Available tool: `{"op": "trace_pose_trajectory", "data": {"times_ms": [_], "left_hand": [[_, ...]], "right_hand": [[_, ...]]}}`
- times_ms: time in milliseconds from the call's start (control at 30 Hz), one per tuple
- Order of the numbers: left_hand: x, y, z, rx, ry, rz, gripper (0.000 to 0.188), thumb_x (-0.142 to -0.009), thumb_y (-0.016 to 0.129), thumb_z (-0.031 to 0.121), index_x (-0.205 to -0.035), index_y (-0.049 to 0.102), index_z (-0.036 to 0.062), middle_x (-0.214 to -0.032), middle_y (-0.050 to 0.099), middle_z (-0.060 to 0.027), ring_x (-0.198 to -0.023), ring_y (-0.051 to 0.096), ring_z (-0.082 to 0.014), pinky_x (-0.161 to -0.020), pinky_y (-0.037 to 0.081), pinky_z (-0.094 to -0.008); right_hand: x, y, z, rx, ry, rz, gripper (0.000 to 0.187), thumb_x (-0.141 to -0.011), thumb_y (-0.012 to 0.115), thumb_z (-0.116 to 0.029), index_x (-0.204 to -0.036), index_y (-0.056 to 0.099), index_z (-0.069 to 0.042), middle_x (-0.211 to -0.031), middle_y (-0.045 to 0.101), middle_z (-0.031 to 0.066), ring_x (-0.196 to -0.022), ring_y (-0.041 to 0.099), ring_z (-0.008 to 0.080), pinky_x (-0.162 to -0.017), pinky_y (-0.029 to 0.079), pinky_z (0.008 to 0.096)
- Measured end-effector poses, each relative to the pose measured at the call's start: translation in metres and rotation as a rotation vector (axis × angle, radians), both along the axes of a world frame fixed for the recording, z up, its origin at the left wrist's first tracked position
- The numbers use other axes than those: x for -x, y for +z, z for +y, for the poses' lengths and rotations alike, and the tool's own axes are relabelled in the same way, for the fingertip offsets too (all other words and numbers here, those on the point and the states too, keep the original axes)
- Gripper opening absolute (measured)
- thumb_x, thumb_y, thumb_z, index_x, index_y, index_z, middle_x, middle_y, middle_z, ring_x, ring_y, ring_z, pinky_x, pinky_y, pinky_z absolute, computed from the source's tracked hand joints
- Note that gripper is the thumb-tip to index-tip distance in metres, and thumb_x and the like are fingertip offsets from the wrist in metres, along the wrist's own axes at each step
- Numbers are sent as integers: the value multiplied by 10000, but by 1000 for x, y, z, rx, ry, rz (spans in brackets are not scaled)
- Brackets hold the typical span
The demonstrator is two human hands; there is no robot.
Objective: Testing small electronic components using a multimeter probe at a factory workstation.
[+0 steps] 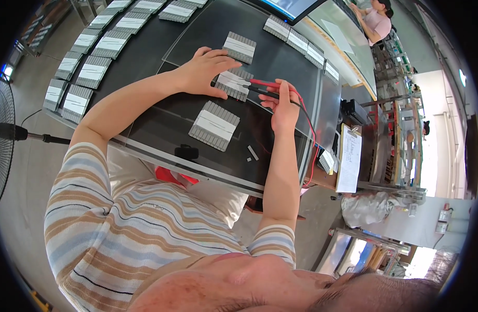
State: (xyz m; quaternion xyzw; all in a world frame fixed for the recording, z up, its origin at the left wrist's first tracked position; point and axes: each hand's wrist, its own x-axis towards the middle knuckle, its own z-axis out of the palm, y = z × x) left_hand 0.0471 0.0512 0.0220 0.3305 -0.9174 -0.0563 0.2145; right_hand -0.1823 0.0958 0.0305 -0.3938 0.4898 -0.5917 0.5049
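A square bundle of grey strips with a white band [231,85] lies on the dark tabletop between my hands. My left hand [205,73] spans its left side, fingers spread and thumb low; whether it presses on the bundle I cannot tell. In my right hand [284,106] are a red test probe [265,83] and a black test probe [263,92], held together like chopsticks. Their tips meet the bundle's right side; exact contact is too small to tell. Similar bundles lie nearer me [214,126] and farther off [239,48].
Rows of bundles [93,72] fill the table's left, with more along the back right [296,40]. A monitor [293,8] stands at the back. Probe leads [315,138] trail rightward near a clipboard [349,158]. Small pieces [253,152] lie in front. A fan [5,130] is left.
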Motion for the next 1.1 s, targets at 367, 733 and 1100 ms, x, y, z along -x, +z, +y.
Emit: {"op": "trace_pose_trajectory", "data": {"times_ms": [367, 733, 1100], "left_hand": [[0, -2, 3, -42, 16, 23, 702, -635, 687, 349, -1225, 387, 113, -1221, 426, -65, -1216, 276, -234, -995, 159, -406], [-19, 25, 66, -219, -162, -58, 755, -635, 655, 456, -1232, 382, 83, -1221, 419, -117, -1209, 281, -271, -981, 167, -423], [-1, -1, -30, 12, 116, -2, 685, -725, 586, 410, -1274, 304, 113, -1305, 320, -113, -1236, 241, -281, -965, 198, -433]], "right_hand": [[-3, -2, 0, 8, 20, 99, 261, -878, 451, -238, -939, 513, 8, -810, 563, 115, -615, 607, 207, -512, 496, 250], [3, -1, 0, 45, -38, -29, 285, -879, 446, -266, -948, 496, 5, -800, 556, 129, -592, 600, 217, -476, 483, 248], [4, -3, -2, 39, -18, -17, 275, -879, 443, -255, -957, 503, 1, -773, 561, 110, -577, 603, 201, -450, 488, 249]]}}
